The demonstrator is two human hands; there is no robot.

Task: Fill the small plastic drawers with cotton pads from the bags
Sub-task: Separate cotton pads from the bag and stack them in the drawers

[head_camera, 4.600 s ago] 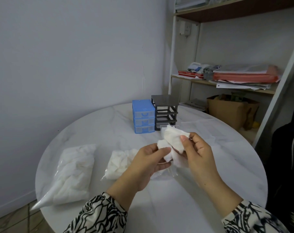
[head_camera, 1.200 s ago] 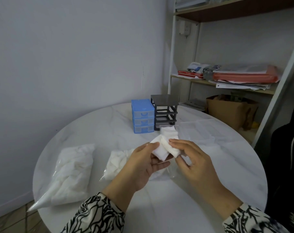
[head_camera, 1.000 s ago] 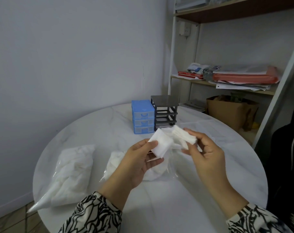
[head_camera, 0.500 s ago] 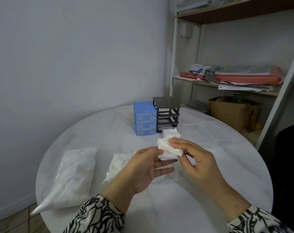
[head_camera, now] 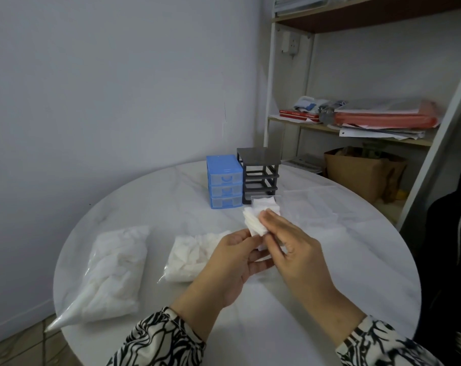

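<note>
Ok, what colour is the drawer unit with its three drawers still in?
Blue, with clear drawer fronts: the drawer unit, seen best in the head view.

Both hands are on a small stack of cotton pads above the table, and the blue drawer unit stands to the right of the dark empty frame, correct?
Not quite. In the head view the blue drawer unit stands to the left of the dark empty frame, not the right. The rest holds: the left hand and right hand are both on the stack of cotton pads above the table.

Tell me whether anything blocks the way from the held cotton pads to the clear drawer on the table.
Nothing visible does. Both hands hold the cotton pads just in front of the clear drawer, which already holds pads.
</note>
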